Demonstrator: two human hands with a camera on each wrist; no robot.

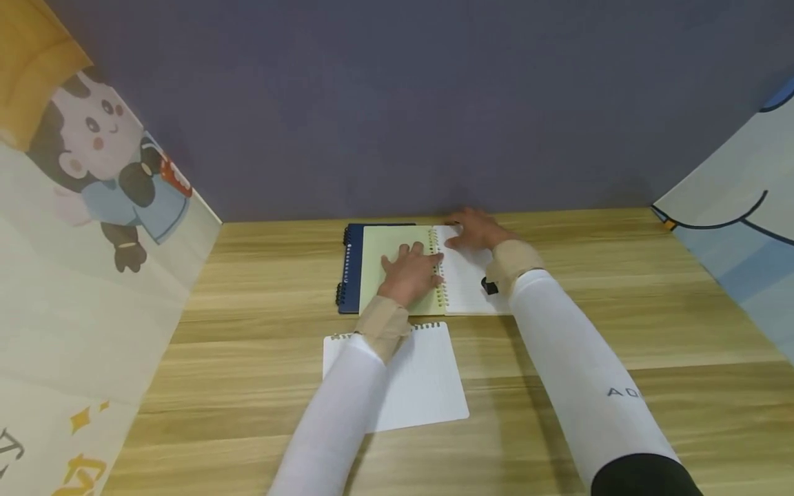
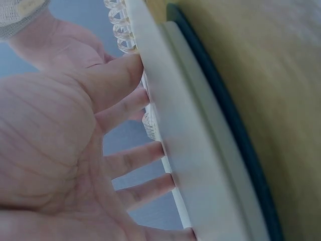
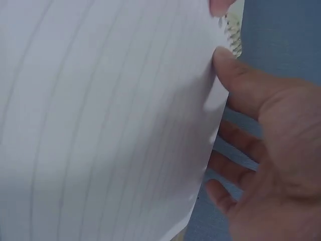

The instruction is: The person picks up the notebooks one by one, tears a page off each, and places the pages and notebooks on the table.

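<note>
A spiral notebook lies open near the back of the table, with a pale green cover [image 1: 374, 262] on the left and a white lined page [image 1: 465, 296] on the right. My left hand [image 1: 407, 277] rests spread on the green side, its fingers fairly straight and its fingertips touching the surface near the coil. At the top edge of the lined page is my right hand [image 1: 476, 231]. In the right wrist view its thumb [image 3: 233, 70] lies on the page's face while the other fingers bend behind the edge, pinching the page. A navy notebook [image 1: 351, 275] lies partly hidden beneath the green cover.
A loose white sheet [image 1: 428, 393] with torn ring holes lies in front of the notebooks, partly under the left forearm. The wooden table [image 1: 248, 344] meets a dark grey panel [image 1: 397, 110] at the back. Side walls [image 1: 155, 296] with cartoon prints stand left and right.
</note>
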